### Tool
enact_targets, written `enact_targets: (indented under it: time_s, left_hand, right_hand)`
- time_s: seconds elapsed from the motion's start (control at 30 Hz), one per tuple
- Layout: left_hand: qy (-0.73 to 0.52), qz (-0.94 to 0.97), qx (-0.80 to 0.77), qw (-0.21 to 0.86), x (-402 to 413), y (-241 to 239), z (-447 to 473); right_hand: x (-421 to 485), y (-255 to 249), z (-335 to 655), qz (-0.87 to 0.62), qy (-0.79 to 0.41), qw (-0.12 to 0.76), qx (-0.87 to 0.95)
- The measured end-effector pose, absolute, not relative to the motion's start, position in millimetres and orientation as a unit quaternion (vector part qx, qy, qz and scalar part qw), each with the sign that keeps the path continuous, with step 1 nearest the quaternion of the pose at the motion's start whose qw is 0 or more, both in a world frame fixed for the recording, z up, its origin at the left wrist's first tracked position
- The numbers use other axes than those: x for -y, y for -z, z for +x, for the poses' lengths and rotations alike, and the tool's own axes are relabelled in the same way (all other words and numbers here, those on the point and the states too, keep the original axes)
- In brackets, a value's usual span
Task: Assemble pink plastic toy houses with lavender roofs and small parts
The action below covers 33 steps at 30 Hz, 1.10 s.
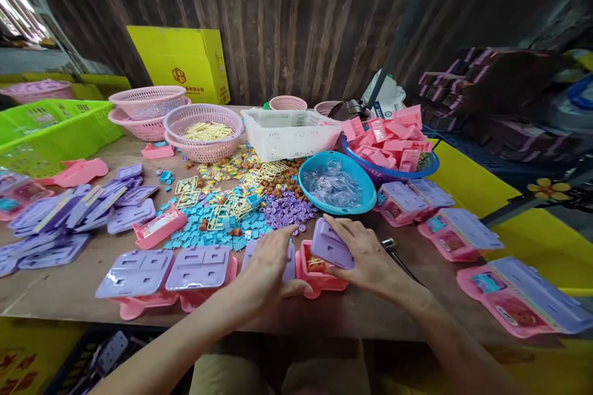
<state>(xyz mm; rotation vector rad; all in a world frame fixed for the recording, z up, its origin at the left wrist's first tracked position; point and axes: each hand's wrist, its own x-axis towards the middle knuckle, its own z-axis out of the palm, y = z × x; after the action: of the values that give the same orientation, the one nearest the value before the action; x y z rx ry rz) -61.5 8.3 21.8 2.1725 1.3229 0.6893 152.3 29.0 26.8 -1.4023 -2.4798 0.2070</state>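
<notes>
My right hand (368,259) grips a purple lid (328,242) and holds it tilted over a pink toy box (319,284). Small orange and cream pieces show inside that box. My left hand (264,265) lies over the neighbouring box's purple lid (250,251) with its fingers stretched and the thumb apart, reaching the pink box's near left side. Its far fingers are partly hidden. Left of it stand two lidded pink boxes, one with a shiny purple lid (136,271) and another with a purple lid (199,266).
Loose purple lids (132,216) pile up at left. Blue tiles (197,234) and purple pieces (285,208) lie mid-table. A blue bowl (303,188) holds clear parts; a basket (433,166) holds pink boxes. Finished-looking lidded boxes (540,296) line the right side.
</notes>
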Motion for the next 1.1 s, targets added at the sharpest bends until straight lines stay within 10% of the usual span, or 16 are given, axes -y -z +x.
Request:
enact_targets:
  time_s: [0.2,0.6,1.1]
  left_hand:
    - [-0.081,0.864,-0.484,0.113,-31,23,-31]
    - [-0.082,0.867,-0.484,0.085,-32,29,-28]
    - [-0.178,0.805,-0.485,-0.292,-15,59,-6]
  right_hand:
    - [-48,-7,167,-0.408,-0.193,0.076,0.889]
    - [-40,1,154,-0.425,-0.147,0.050,0.892]
    - [-29,40,148,-0.482,0.017,-0.005,0.876]
